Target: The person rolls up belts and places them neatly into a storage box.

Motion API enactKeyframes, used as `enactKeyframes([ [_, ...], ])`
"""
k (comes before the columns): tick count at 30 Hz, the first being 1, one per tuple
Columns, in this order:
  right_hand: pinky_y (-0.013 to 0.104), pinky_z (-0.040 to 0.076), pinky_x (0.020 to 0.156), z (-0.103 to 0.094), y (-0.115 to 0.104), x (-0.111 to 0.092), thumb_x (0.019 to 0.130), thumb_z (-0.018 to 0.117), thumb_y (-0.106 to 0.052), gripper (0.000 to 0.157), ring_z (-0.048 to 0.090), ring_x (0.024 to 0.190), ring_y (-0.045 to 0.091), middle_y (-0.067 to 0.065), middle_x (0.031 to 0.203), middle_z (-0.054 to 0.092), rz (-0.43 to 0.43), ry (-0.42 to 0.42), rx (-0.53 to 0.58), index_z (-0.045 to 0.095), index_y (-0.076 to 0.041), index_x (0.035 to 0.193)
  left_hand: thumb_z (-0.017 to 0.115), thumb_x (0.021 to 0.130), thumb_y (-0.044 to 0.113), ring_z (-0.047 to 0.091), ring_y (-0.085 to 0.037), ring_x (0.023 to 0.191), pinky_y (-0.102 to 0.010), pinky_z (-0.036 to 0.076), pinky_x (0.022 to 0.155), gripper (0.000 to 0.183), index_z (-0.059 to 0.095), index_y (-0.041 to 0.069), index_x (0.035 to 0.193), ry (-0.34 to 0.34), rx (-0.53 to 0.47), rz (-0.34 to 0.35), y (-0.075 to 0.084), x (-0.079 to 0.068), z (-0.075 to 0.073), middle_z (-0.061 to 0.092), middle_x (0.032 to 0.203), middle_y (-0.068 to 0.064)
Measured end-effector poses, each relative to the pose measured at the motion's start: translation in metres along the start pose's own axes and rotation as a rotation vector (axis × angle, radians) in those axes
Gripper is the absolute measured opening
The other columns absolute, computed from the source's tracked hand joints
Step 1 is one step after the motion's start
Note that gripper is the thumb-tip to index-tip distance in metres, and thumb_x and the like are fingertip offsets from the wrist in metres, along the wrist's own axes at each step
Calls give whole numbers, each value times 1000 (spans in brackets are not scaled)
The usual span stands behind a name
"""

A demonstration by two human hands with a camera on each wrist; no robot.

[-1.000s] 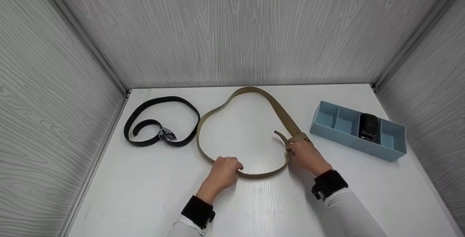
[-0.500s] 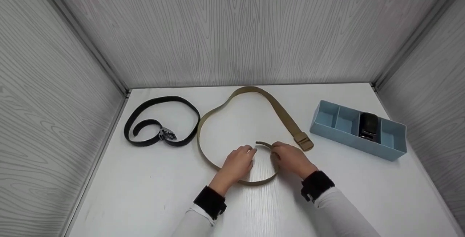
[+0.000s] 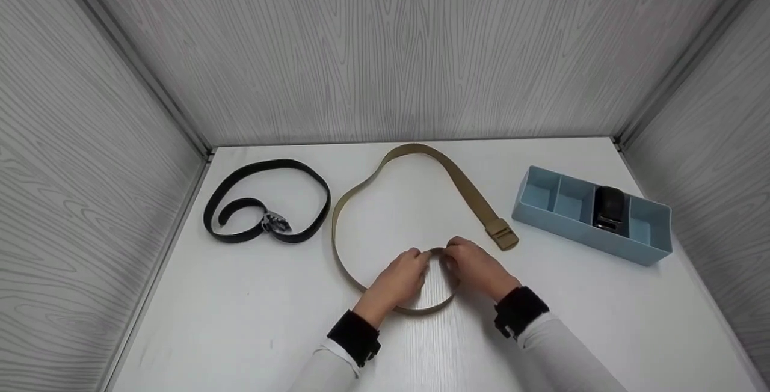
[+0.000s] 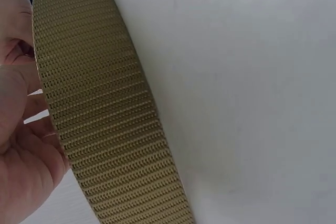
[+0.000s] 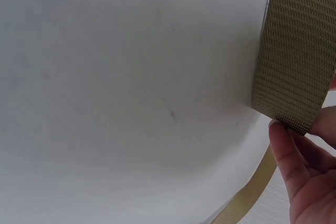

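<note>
A tan webbing belt [image 3: 466,187] lies on edge in a wide open loop, its plastic buckle [image 3: 502,234] flat on the table at the right. Its free end curves back inside the loop, near the front. There my left hand [image 3: 400,278] pinches the tip, while my right hand [image 3: 478,267] holds the strap just to the right. Only a short stretch of strap shows between the hands. The woven strap [image 4: 105,98] fills much of the left wrist view. In the right wrist view, fingertips pinch the cut end of the belt [image 5: 294,61].
A black belt [image 3: 271,165] with a silvery buckle [image 3: 276,222] lies loosely curled on the left of the white table [image 3: 240,320]. At the right stands a blue divided tray [image 3: 577,232]; one compartment holds a rolled black belt [image 3: 610,205]. Grey wood-grain panels [image 3: 385,49] enclose the table.
My right hand has moved left, away from the buckle, with the tan belt's free end. My left hand has moved up and right to the tip. The front curve has grown smaller.
</note>
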State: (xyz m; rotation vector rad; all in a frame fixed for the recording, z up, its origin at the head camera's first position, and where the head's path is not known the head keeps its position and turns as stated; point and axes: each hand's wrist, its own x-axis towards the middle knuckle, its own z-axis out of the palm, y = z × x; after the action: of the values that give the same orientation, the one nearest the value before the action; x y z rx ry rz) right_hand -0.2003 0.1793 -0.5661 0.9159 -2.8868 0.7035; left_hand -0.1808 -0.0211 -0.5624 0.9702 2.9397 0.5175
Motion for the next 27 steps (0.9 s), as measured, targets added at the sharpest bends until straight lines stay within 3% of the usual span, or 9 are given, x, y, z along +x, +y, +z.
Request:
enactKeyframes([
  [6, 38, 53, 77, -2, 2, -1, 85, 69, 4, 10, 64, 89, 25, 12, 98, 63, 19, -8, 148, 72, 2, 95, 53, 100, 11, 60, -23, 81, -33, 51, 68, 20, 66, 5, 113, -23, 16, -20, -1, -1, 4, 60, 89, -10],
  [11, 35, 53, 71, -4, 3, -2, 81, 72, 6, 11, 62, 82, 21, 7, 89, 62, 45, 4, 200, 67, -1, 88, 53, 99, 9, 59, -23, 77, -34, 50, 65, 16, 68, 3, 103, -28, 18, -33, -1, -3, 5, 58, 85, -9],
  [17, 30, 45, 61, -9, 8, -6, 84, 70, 3, 19, 51, 71, 14, -1, 77, 53, 102, -33, 245, 55, -7, 81, 61, 92, 4, 62, -25, 87, -35, 52, 76, 24, 63, -3, 115, -76, -46, -80, 0, -4, 4, 61, 95, -12],
  [20, 29, 48, 63, -12, 8, -9, 86, 68, 0, 17, 57, 74, 13, -1, 81, 57, 124, -58, 284, 54, -9, 83, 63, 91, 6, 63, -26, 94, -34, 51, 81, 32, 59, -5, 121, -104, -75, -127, 0, -4, 3, 61, 101, -13],
  [27, 34, 51, 69, -13, 8, -14, 88, 66, -1, 9, 62, 83, 19, 3, 92, 64, 102, -94, 280, 66, -4, 97, 60, 91, 6, 62, -27, 92, -34, 52, 80, 35, 56, -10, 122, -101, -82, -164, 2, -7, 1, 59, 101, -15],
])
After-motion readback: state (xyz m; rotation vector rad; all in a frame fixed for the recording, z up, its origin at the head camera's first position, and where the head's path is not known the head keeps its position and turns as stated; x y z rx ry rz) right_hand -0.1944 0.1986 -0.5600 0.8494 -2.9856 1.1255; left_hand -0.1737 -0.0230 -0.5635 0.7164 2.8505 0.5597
